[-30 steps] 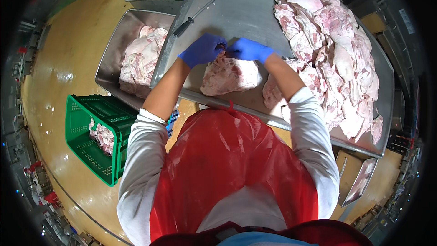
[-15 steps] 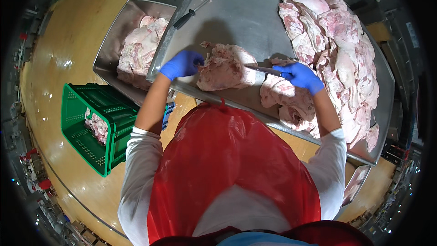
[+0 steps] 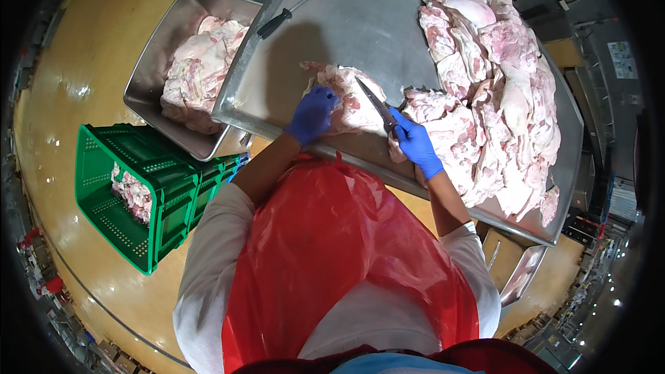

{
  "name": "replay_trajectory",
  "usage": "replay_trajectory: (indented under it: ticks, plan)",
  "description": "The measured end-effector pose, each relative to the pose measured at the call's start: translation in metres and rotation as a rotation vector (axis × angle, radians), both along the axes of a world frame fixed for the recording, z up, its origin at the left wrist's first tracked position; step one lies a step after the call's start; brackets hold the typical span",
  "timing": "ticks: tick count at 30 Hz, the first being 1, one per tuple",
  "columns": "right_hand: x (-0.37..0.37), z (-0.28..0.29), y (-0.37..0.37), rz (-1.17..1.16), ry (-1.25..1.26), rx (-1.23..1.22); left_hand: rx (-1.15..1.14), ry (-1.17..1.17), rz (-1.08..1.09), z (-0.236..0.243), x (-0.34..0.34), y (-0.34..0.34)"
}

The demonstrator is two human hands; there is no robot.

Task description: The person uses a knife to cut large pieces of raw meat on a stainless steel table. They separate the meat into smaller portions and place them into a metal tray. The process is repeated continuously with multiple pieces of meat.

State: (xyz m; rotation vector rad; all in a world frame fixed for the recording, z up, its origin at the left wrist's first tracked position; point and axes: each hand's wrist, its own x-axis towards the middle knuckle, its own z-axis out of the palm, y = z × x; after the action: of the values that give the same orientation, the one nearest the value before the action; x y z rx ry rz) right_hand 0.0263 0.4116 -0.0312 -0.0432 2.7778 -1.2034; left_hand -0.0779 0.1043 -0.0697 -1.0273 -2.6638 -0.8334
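Observation:
My right hand [image 3: 414, 142], in a blue glove, is closed round the dark handle of a knife [image 3: 373, 100]. The blade points up and to the left, over the right side of a piece of raw meat [image 3: 352, 107] near the table's front edge. On that piece's left side rests my left hand [image 3: 313, 114], also blue-gloved, its fingers curled and closed on the meat; the fingertips are partly hidden. More pale-skinned raw meat [image 3: 450, 128] lies just right of my right hand and runs into a large heap [image 3: 516, 90] along the table's right side.
The metal table [image 3: 374, 21] has a raised rim. A sharpening steel [image 3: 305, 3] with a black handle lies at its far left. Beside it stand a metal tub [image 3: 149, 62] holding meat and a green perforated crate [image 3: 156, 215] with scraps inside. Another metal container [image 3: 524, 273] sits low at right.
My left hand has moved right and down onto the meat. My right hand has shifted left and lower, and the blade has swung from nearly level to pointing up-left. The view has shifted slightly.

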Motion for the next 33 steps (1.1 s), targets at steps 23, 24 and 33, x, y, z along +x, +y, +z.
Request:
replay_trajectory:
  ticks: [23,24,33]
  plan:
    - [-0.109,0.072,0.017,0.691,0.047,0.689,0.288,-0.135,0.199,-0.011,-0.013,0.007]
    - [-0.106,0.091,0.034,0.738,0.088,0.691,0.29,-0.153,0.216,-0.008,-0.009,0.003]
    - [-0.134,0.04,-0.036,0.652,0.159,0.474,0.32,-0.115,0.145,0.005,-0.002,0.004]
